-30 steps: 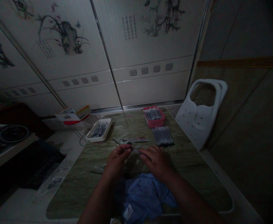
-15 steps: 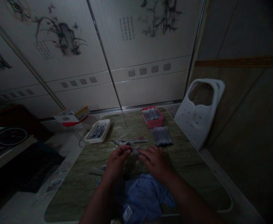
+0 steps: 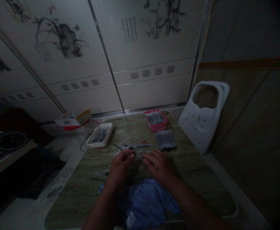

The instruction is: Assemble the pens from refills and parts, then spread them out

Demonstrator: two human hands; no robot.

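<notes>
Over the middle of the table, my left hand [image 3: 121, 163] pinches the dark end of a slim, clear pen [image 3: 139, 155] between thumb and fingertips. My right hand [image 3: 159, 163] has its fingers closed around the other end of the pen, so most of the barrel is hidden. Just beyond the hands lie loose pen parts [image 3: 140, 145], thin and dark or pale. A row of similar pens [image 3: 165, 140] lies side by side to the right, dark ends toward me. Dim light blurs the finer detail.
Behind the row stands a pink basket [image 3: 159, 127] packed with pens. A white tray [image 3: 108, 134] of pens or parts sits at the back left. Blue cloth [image 3: 144, 201] lies at the near edge, with dark thin pieces [image 3: 97, 179] left of it. A white folded chair [image 3: 197, 124] leans right.
Both hands stay almost in place, still holding the pen between them. The view has shifted very slightly; the objects on the table lie as before.
</notes>
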